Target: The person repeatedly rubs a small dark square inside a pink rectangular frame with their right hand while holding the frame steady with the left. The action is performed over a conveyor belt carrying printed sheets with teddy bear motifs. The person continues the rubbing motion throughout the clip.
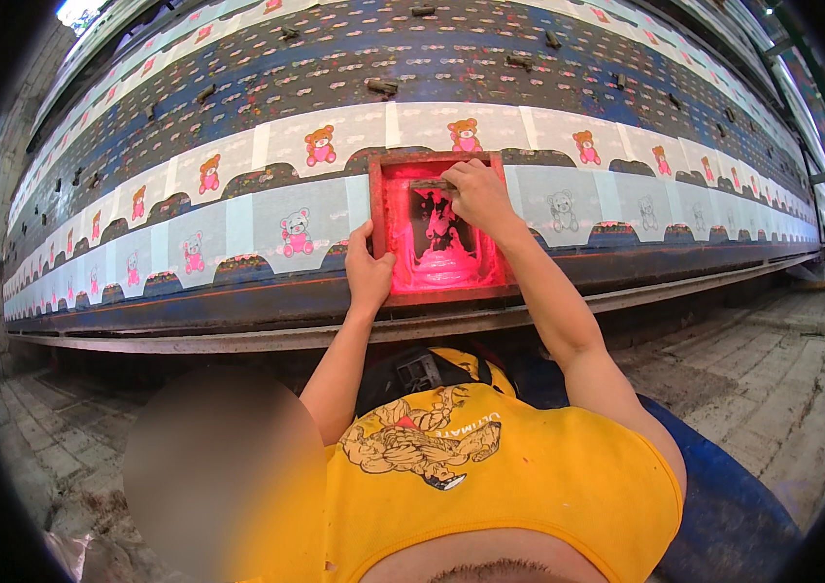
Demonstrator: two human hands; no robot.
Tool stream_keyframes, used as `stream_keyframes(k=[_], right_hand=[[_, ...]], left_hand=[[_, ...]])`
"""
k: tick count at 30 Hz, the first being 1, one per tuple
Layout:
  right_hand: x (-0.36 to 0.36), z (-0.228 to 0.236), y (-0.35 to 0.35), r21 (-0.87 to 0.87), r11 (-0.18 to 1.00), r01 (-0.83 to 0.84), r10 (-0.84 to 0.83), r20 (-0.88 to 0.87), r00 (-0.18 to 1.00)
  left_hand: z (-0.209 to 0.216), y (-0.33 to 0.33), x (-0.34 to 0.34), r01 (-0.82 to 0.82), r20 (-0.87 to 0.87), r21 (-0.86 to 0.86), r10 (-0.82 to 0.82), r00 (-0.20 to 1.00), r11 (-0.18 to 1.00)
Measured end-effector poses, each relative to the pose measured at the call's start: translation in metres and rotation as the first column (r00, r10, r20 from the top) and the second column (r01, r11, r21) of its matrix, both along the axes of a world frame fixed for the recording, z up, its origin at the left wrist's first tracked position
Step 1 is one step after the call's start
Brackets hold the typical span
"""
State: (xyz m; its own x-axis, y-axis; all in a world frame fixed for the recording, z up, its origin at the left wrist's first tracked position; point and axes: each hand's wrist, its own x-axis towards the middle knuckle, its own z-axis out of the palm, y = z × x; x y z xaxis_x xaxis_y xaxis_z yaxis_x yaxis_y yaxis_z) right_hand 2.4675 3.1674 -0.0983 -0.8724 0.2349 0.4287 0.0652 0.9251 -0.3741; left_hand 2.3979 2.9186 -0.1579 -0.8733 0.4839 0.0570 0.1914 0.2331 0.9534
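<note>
A small screen-printing frame (451, 294) with reddish rails lies over the near row of pale cut pieces. Bright pink ink (446, 274) coats its inside, pooled thickest at the near end, and a dark bear-shaped area shows in the middle. My left hand (370, 272) grips the frame's left rail, thumb toward the inside. Closed in my right hand (480, 201) is a squeegee (428, 184), held crosswise near the frame's far end. Left of the frame, a pale piece (296, 231) bears a bear with pink parts; to the right, another piece (562, 212) shows only a grey bear outline.
A long, dark blue, ink-spotted printing table (315, 73) stretches across the view. Its far row of pieces carries brown-and-pink bears (320, 145). Several small dark clips or blocks (382, 86) lie beyond. A metal rail (237, 340) runs along the near edge, above a brick floor (752, 340).
</note>
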Motion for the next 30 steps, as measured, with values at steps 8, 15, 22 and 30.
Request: stream_keyframes(k=[8,15,22,30], right_hand=[[0.091,0.002,-0.089,-0.017,1.000,0.022,-0.019,0.164,0.986],[0.100,0.019,-0.096,-0.047,0.996,0.076,-0.068,0.150,0.986],[0.133,0.021,-0.105,-0.068,0.997,0.038,-0.025,0.181,0.983],[0.155,-0.026,-0.060,-0.496,0.740,0.454,-0.484,0.075,0.872]], left_hand=[[-0.003,-0.004,-0.001,-0.021,-0.030,-0.018,0.020,0.999,1.000],[-0.002,-0.005,-0.006,0.010,-0.019,-0.054,-0.012,1.000,0.998],[0.003,-0.001,-0.003,0.016,0.044,-0.037,-0.015,0.999,0.999],[0.013,0.003,0.002,-0.012,-0.021,-0.023,0.011,1.000,1.000]])
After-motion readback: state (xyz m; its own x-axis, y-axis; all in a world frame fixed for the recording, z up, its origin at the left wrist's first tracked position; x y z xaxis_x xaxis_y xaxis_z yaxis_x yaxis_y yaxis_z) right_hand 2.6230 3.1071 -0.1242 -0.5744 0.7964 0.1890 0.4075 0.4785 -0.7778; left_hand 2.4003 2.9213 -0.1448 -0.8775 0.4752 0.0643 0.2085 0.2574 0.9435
